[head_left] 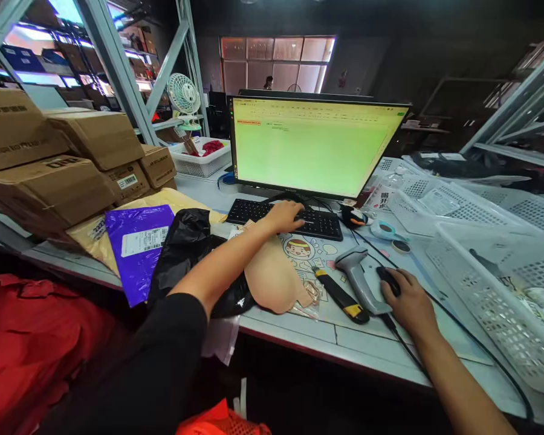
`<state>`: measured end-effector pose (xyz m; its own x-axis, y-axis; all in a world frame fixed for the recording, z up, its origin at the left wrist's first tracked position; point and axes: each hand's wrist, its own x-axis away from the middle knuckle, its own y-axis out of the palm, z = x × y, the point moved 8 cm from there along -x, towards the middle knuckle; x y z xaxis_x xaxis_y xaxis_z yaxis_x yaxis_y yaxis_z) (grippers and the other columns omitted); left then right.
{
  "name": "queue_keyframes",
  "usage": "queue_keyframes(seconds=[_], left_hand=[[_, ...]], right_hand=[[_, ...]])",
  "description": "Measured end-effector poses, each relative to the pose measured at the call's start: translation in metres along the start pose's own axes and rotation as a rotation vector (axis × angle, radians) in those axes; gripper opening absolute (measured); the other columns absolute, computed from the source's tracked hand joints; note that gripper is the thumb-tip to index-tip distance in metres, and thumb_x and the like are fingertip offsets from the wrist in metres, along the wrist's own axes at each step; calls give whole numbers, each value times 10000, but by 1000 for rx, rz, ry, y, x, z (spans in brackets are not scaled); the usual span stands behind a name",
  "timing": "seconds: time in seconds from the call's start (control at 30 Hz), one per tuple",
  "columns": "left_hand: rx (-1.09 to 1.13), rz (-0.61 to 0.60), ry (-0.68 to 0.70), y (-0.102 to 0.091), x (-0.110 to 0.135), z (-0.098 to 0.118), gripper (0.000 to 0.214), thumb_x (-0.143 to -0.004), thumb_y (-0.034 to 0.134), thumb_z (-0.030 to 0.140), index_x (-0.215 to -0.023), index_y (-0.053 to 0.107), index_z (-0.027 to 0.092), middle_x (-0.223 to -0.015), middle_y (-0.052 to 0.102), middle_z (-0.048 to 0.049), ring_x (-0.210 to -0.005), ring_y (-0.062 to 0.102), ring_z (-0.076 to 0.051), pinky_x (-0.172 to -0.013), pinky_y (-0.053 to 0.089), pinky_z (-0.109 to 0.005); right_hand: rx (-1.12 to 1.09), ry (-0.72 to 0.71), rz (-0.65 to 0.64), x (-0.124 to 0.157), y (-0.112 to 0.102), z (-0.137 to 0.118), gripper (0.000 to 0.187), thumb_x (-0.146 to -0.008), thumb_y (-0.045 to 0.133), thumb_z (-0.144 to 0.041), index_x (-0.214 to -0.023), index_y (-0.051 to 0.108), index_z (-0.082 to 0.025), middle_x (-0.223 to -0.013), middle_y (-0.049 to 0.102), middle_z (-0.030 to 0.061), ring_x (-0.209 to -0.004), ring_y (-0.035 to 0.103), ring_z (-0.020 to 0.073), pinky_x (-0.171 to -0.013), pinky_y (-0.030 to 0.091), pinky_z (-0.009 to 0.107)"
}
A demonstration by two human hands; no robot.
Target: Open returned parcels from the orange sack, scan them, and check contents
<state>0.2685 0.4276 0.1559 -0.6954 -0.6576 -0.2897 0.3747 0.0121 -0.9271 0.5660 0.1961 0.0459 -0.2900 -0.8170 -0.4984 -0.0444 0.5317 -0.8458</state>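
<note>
My left hand [284, 217] rests on the black keyboard [284, 217] in front of the monitor [312, 147], fingers curled down onto the keys. My right hand [408, 298] lies wrapped over a black computer mouse [387, 280] on the desk. A grey barcode scanner [360, 279] lies just left of the mouse. A yellow-and-black box cutter [340, 295] sits beside the scanner. Under my left forearm lie a beige padded garment [272, 279] and a black plastic bag [188, 254].
Cardboard boxes [49, 157] are stacked at the left, with a purple mailer [138, 248] and yellow envelopes before them. White mesh baskets [494, 266] fill the right side. A white basket [204, 158] and a small fan [184, 96] stand behind. Red fabric [31, 344] lies at the lower left.
</note>
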Motion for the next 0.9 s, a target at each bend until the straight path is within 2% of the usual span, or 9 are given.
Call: queue_keyframes(seconds=[0.07, 0.1, 0.17, 0.3, 0.47, 0.6, 0.7, 0.77, 0.9], left_hand=[[-77, -122, -44, 43, -13, 3, 600, -966, 629, 448, -1493, 521, 183, -1535, 552, -136, -1421, 468, -345, -1195, 359, -492], [-89, -136, -59, 56, -18, 4, 630, -971, 613, 470, -1521, 492, 188, -1565, 524, -136, -1446, 437, -351, -1206, 344, -506], [-93, -122, -84, 73, -26, 4, 648, -982, 569, 509, -1543, 468, 200, -1585, 501, -135, -1467, 405, -356, -1223, 315, -532], [-122, -91, -164, 83, -30, -4, 696, -982, 511, 580, -1550, 464, 181, -1579, 489, -177, -1481, 365, -405, -1239, 242, -608], [-132, -93, -191, 89, -28, -8, 744, -976, 466, 642, -1547, 473, 164, -1542, 520, -203, -1486, 369, -402, -1250, 231, -590], [-109, -96, -193, 86, -31, -9, 767, -969, 457, 677, -1561, 459, 189, -1546, 523, -194, -1484, 380, -399, -1242, 251, -600], [-87, -69, -181, 72, -28, -19, 726, -979, 450, 682, -1546, 477, 230, -1557, 525, -146, -1466, 413, -362, -1224, 311, -550], [-83, -40, -200, 58, -20, -36, 679, -991, 450, 668, -1504, 521, 230, -1555, 529, -129, -1457, 422, -345, -1216, 330, -521], [-92, 32, -326, 31, 14, -89, 604, -1020, 436, 615, -1451, 560, 209, -1535, 543, -126, -1446, 429, -347, -1201, 344, -518]], right_hand=[[14, -2, 10, 1, 0, 1, 561, -981, 402, -518, -1303, 682, -155, -1358, 637, 169, -1188, 649, 335, -1025, 556, 493], [21, -3, 17, 1, 0, 1, 545, -984, 403, -513, -1297, 685, -168, -1357, 640, 160, -1180, 653, 329, -1014, 561, 489], [27, -8, 27, 2, 0, 2, 513, -984, 412, -497, -1284, 691, -188, -1349, 645, 148, -1161, 659, 318, -996, 570, 481], [23, -19, 31, 2, 2, 5, 515, -989, 403, -496, -1293, 687, -192, -1353, 640, 150, -1165, 659, 319, -1012, 571, 492], [8, -7, 51, 0, 9, 15, 541, -960, 405, -536, -1289, 690, -215, -1332, 644, 144, -1154, 662, 337, -1010, 573, 519], [-31, -3, 47, -1, 14, 20, 582, -946, 387, -582, -1285, 690, -218, -1340, 642, 147, -1165, 665, 350, -1015, 571, 532], [-52, 1, 20, -2, 13, 20, 633, -938, 362, -618, -1293, 687, -208, -1360, 634, 156, -1161, 674, 363, -1027, 566, 551], [-65, 9, -1, -3, 12, 20, 649, -922, 368, -638, -1288, 692, -211, -1358, 637, 156, -1138, 688, 364, -1014, 574, 553], [-106, 12, -29, -5, 11, 20, 656, -899, 398, -671, -1248, 722, -219, -1335, 658, 155, -1119, 702, 363, -984, 592, 529]])
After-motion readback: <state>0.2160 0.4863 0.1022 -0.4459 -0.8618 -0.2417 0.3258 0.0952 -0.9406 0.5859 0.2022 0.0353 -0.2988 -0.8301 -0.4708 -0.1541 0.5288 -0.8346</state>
